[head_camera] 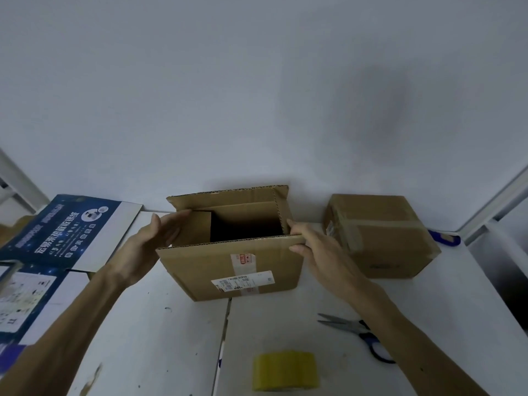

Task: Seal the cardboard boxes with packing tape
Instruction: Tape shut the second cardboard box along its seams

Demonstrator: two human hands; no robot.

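White tabletop (171, 324) held the open box (228, 261) at centre, flaps up. My left hand (155, 235) pressed 1 side flap flat-fingered; my right hand (317, 250) pinched the near flap's corner. Folding stage, I judged; tape roll (285, 371) next.

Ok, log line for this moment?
open cardboard box: untaped | left hand: pressing left flap | right hand: pinching front flap | packing tape roll, scissors: untouched
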